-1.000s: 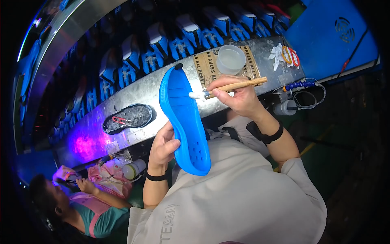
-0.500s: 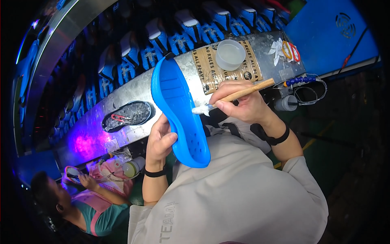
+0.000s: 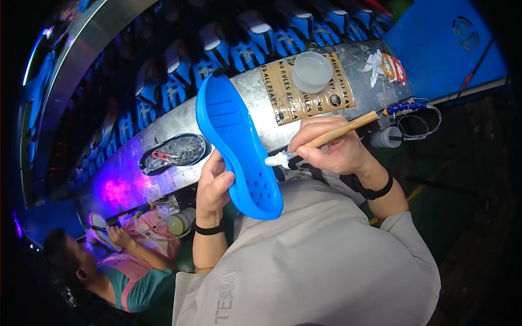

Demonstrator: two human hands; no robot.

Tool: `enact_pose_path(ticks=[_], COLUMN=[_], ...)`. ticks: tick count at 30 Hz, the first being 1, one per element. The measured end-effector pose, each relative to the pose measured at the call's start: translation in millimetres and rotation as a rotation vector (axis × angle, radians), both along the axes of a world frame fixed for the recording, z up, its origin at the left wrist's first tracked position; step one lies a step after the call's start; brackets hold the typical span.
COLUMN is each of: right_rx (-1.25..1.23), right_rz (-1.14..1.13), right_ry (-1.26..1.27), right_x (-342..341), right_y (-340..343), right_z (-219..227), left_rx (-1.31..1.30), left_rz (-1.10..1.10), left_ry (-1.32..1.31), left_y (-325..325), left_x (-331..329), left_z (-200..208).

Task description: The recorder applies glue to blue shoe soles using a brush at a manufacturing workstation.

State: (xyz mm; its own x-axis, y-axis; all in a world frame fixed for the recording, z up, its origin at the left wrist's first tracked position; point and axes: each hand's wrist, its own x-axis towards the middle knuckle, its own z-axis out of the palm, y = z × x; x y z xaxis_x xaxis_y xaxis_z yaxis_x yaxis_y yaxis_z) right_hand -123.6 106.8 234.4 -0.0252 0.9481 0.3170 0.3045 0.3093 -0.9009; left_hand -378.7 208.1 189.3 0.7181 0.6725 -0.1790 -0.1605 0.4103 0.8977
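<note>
A blue shoe sole (image 3: pixel 234 125) with raised side walls and small holes at its near end is gripped by my left hand (image 3: pixel 213 187), thumb on its left rim. The hollow inner face is turned up and looks shiny. My right hand (image 3: pixel 334 149) is closed around the wooden handle of a brush (image 3: pixel 342 129). White material wraps the brush's working end (image 3: pixel 278 160), which is at the right rim of the sole; whether it touches cannot be told. Beyond the hands, a clear plastic cup (image 3: pixel 312 72) stands on a taped piece of printed cardboard (image 3: pixel 280 98).
On the metal bench (image 3: pixel 122 163) lies a dark sole (image 3: pixel 175 154) with a red clip on it. Scissors (image 3: pixel 393 68) with orange and red handles rest at the right. Behind runs a rack of blue shoe parts (image 3: pixel 255 38). A co-worker (image 3: pixel 125 277) handles a shoe at lower left.
My right hand and the brush have moved slightly right and down, with the tip now at the sole's right rim. The sole has shifted a little left. The co-worker's shoe has turned.
</note>
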Motion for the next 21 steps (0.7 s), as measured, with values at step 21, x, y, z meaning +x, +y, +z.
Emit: enact_pose_path(ticks=[21], right_rx=[0.012], right_rz=[-0.400], right_ry=[0.549], right_x=[7.7], right_y=[-7.9], right_z=[-38.0], left_rx=[0.928], left_rz=[0.932], left_ry=[0.268], left_y=[322.2], left_x=[-11.3], left_z=[235.4])
